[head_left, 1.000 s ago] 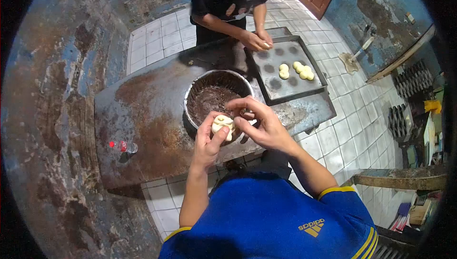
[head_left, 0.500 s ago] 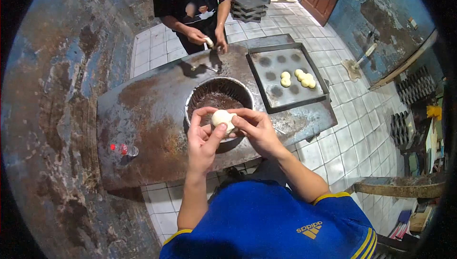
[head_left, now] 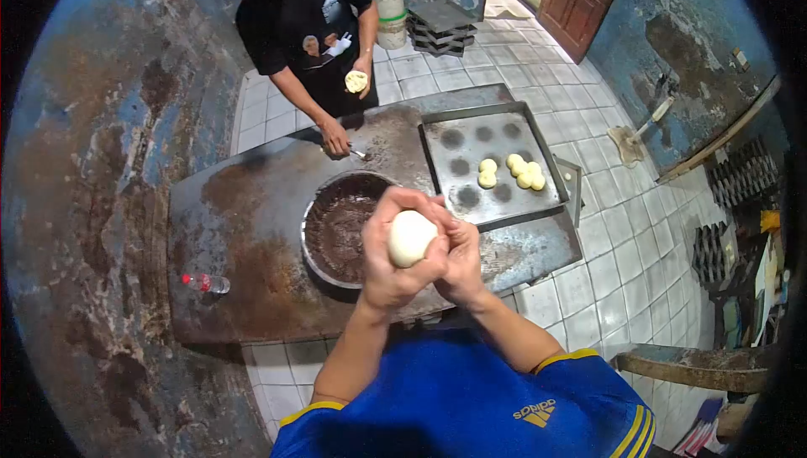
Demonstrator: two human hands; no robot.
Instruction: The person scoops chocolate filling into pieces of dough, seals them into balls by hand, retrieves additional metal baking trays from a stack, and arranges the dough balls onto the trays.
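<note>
Over the tabletop [head_left: 244, 231], near side, left hand [head_left: 383, 260] and right hand [head_left: 464, 263] cup 1 dough ball [head_left: 411, 238], probably light, soft, best held gently around its sides.

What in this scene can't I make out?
All in the head view:
Dough ball's far side: hidden by its near side.
Bowl's right edge: behind the left hand.
Bottle label: print too small.
Co-worker's utensil handle: covered by their hand.
</note>
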